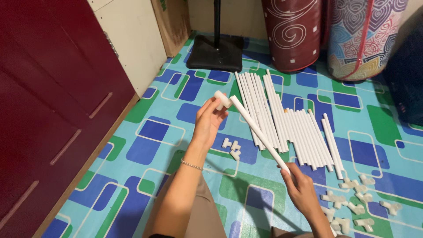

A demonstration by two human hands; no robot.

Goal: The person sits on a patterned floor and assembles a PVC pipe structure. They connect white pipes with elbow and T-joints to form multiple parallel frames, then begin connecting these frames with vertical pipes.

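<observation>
The person sits on a floor mat (145, 145) with blue and green rounded squares. The left hand (208, 120) is raised, and its fingers (218, 105) pinch a short white connector piece (222, 98) at the top. The right hand (300, 187) is lower and nearer to the camera; its fingers are curled and pressed together around the near end of a long white pipe (257, 132). The pipe goes up at a slant to the left, and its far end touches the connector piece, but it is not possible to tell if it is pushed inside.

Behind the held pipe, a row of many white pipes (282, 119) lies flat on the mat, side by side. A few small white fittings (232, 147) lie just under the left hand. A bigger group of fittings (354, 202) lies to the right of the right hand. A thin bracelet (191, 165) is on the left wrist.
</observation>
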